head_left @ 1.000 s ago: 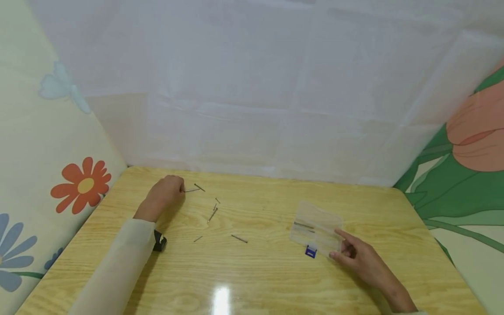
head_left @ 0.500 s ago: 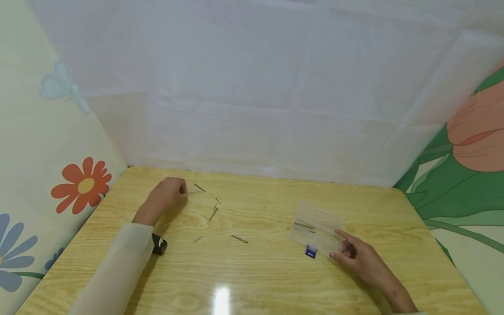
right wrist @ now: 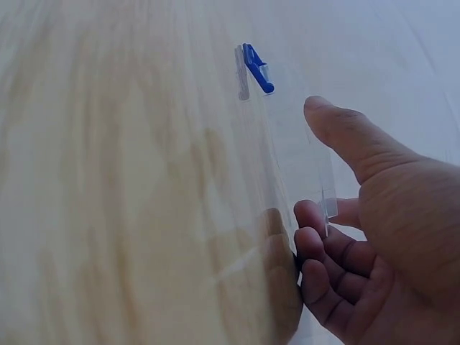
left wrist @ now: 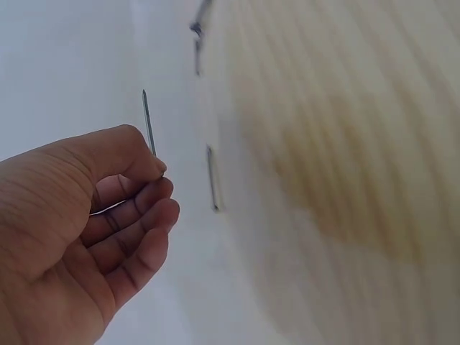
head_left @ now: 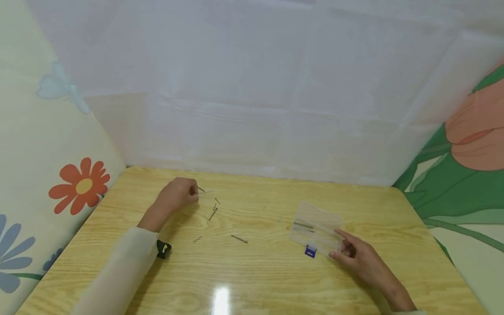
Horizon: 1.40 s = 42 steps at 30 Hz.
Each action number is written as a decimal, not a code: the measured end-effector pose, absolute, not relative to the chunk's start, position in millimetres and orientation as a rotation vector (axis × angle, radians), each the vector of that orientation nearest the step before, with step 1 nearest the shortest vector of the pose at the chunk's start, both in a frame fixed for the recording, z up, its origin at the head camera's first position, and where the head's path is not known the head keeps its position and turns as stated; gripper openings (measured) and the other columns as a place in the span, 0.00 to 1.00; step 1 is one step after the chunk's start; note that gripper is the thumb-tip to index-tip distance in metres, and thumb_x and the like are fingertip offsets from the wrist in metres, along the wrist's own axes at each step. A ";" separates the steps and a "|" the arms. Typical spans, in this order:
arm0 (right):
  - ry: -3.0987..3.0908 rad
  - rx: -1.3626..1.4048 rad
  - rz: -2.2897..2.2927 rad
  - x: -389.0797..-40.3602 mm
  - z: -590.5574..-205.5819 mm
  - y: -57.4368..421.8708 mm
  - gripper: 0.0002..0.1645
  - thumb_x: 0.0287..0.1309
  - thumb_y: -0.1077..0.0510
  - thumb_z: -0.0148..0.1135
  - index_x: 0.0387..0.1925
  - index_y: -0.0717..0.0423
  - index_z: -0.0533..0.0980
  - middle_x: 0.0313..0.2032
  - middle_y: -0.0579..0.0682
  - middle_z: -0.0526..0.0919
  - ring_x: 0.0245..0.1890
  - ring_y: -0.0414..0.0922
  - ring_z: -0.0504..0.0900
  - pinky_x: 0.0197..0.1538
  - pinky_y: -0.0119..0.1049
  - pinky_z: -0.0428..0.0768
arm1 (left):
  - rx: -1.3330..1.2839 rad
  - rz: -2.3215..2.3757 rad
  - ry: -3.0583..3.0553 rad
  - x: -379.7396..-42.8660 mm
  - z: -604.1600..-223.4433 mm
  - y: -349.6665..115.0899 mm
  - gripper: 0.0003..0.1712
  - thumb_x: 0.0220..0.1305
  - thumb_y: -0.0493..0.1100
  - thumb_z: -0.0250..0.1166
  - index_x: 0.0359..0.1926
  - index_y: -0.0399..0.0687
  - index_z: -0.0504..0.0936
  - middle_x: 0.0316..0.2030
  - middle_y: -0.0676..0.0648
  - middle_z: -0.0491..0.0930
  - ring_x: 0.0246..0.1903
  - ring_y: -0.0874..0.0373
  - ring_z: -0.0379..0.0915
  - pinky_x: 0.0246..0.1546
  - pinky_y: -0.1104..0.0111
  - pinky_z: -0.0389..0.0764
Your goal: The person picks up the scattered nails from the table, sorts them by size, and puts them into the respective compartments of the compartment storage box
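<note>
At the back left of the table, my left hand (head_left: 177,197) pinches a thin metal nail (left wrist: 149,126) between thumb and index finger. Its point sticks out away from the fingers. Another nail (left wrist: 212,180) lies on the table close by, partly covered by the hand in the head view. My right hand (head_left: 362,260) holds the right end of a clear plastic box (head_left: 324,218), thumb at the near corner and index finger at the far one. Two dark nails (head_left: 304,225) show inside the box. A blue latch (head_left: 310,251) juts from its front side.
Several nails of different lengths lie scattered left of centre, among them a short one (head_left: 197,239) and a thicker one (head_left: 239,239). White sheeting (head_left: 252,109) rises behind the wooden table (head_left: 267,280), with flower-printed cloth at both sides.
My left hand has moved a little to the right with the nail in its fingers, now overlapping the nail lying behind it. The right hand and the box have stayed put.
</note>
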State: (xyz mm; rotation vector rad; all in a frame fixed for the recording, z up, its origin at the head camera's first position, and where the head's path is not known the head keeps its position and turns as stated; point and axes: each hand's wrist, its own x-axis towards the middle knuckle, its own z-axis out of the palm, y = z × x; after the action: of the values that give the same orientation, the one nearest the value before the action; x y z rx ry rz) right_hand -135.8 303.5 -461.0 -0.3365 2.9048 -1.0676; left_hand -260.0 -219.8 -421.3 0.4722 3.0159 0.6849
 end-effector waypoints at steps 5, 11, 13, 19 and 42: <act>2.901 -0.360 -1.074 -135.8 -461.8 304.8 0.44 0.59 0.51 0.75 0.70 0.67 0.69 0.32 0.42 0.75 0.31 0.36 0.74 0.37 0.33 0.77 | 0.567 0.688 2.999 -255.1 -413.2 -197.3 0.02 0.64 0.34 0.64 0.33 0.43 0.81 0.29 0.50 0.79 0.26 0.56 0.72 0.30 0.60 0.76; 2.919 -0.366 -1.065 -136.1 -462.1 304.6 0.43 0.59 0.52 0.76 0.69 0.67 0.70 0.32 0.41 0.76 0.31 0.36 0.75 0.38 0.34 0.78 | 0.684 0.637 3.009 -248.7 -404.8 -166.6 0.04 0.65 0.35 0.64 0.33 0.46 0.80 0.31 0.50 0.78 0.27 0.57 0.71 0.30 0.60 0.76; 2.917 -0.364 -1.063 -136.4 -462.2 304.3 0.44 0.58 0.51 0.76 0.69 0.66 0.70 0.32 0.41 0.76 0.32 0.36 0.75 0.38 0.34 0.78 | 0.718 0.639 3.000 -245.9 -402.8 -155.9 0.04 0.65 0.35 0.65 0.34 0.47 0.80 0.32 0.51 0.78 0.28 0.57 0.71 0.32 0.59 0.76; 2.905 -0.362 -1.056 -137.8 -462.4 304.1 0.44 0.59 0.50 0.76 0.70 0.66 0.70 0.32 0.41 0.76 0.32 0.37 0.75 0.38 0.34 0.78 | 0.827 0.593 2.997 -240.3 -405.8 -127.4 0.05 0.62 0.35 0.66 0.31 0.48 0.79 0.29 0.53 0.75 0.27 0.58 0.67 0.29 0.62 0.73; 2.901 -0.387 -1.105 -138.8 -462.8 307.3 0.44 0.59 0.49 0.75 0.70 0.66 0.69 0.33 0.41 0.77 0.33 0.36 0.76 0.39 0.34 0.79 | 1.166 0.539 2.951 -229.8 -423.7 -33.9 0.12 0.60 0.32 0.65 0.26 0.53 0.75 0.25 0.56 0.72 0.24 0.62 0.64 0.25 0.69 0.67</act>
State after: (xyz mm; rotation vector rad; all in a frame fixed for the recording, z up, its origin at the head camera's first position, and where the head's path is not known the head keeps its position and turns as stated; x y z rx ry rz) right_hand -138.8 307.3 -462.8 -0.3871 2.9010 -1.1054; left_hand -229.8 -33.9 -423.7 1.1663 2.9507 0.5389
